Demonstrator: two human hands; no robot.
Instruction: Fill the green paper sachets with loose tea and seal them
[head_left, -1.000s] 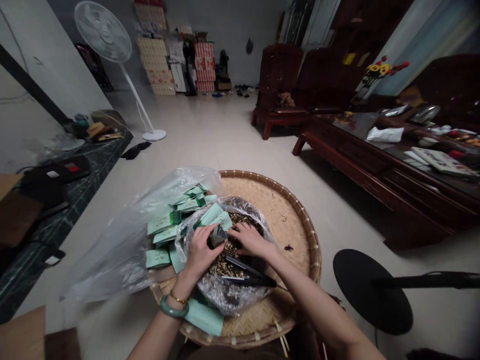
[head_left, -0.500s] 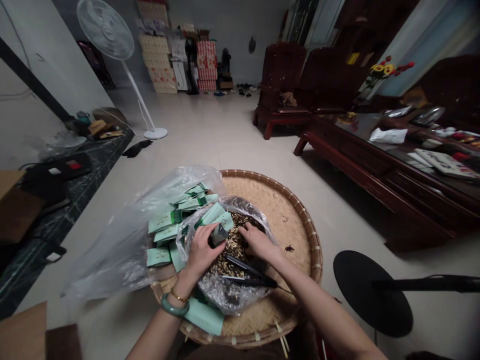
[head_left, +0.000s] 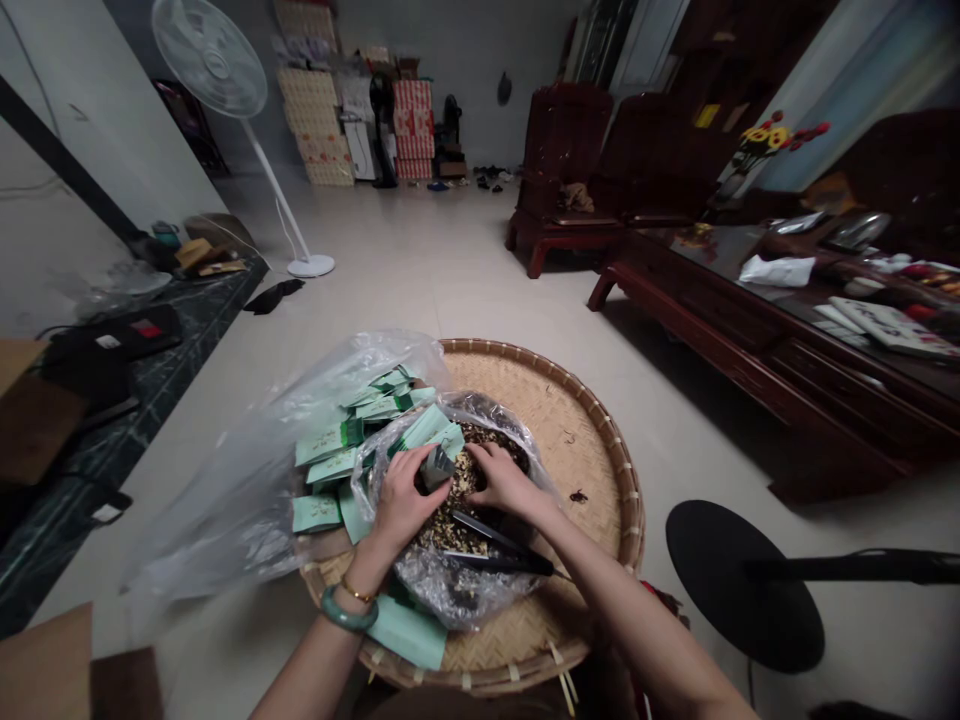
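My left hand point(head_left: 405, 495), wearing a green bangle and a gold bracelet, has its fingers wrapped round a small packet point(head_left: 436, 468) whose open, silvery mouth points up and right. My right hand point(head_left: 510, 485) is just right of it, thumb and fingers apart, over a loose dried mix point(head_left: 469, 470) of dark and pale yellow bits. I cannot make out anything in those fingers. A clear plastic bag point(head_left: 457, 592) holds the mix. Across it lies a black two-armed tool point(head_left: 517, 550), like a hair straightener, arms spread. A stack of pale green packets point(head_left: 424, 428) sits beside my left hand.
A round woven bamboo tray point(head_left: 592, 440) bears everything. More green packets point(head_left: 330, 445) lie at its left, partly on a large clear plastic sheet point(head_left: 247, 490). A black stand base point(head_left: 742, 590) is at right, a dark wooden table point(head_left: 697, 320) beyond, a white fan point(head_left: 259, 150) far left.
My right hand has drawn slightly up and left out of the mix toward the packet, and its thumb and fingers have spread. My left hand stays put with the packet.
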